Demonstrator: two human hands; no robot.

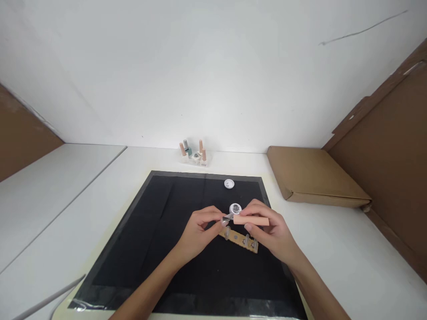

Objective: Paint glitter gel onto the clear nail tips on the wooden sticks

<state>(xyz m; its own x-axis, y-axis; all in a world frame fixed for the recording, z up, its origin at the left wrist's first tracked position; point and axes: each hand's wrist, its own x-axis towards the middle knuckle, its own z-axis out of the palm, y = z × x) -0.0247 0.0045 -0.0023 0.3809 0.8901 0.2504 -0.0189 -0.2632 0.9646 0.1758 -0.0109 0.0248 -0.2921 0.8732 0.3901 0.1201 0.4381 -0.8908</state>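
My left hand (pixel 202 231) is closed, pinching a small, pale false nail (pixel 224 221) between thumb and fingertips. In my right hand (pixel 270 226) is a nail polish brush (pixel 251 220), gripped by its long peach cap. Its dark bristle end points left and meets or nearly meets the nail; I cannot tell which. Below the hands lies a yellowish strip (pixel 238 240) carrying several clear, nail-like pieces, its left end partly hidden by my left hand. Just beyond the brush stands a small open white jar (pixel 235 208) with dark, silvery contents. A white round lid (pixel 229 183) rests farther back.
A black mat (pixel 160 235) with taped edges covers the white table in front of me. Behind it, a clear holder (pixel 195 161) contains several polish bottles with peach and grey caps. To the right sits a flat brown cardboard box (pixel 316 173), near a brown side panel (pixel 396 164).
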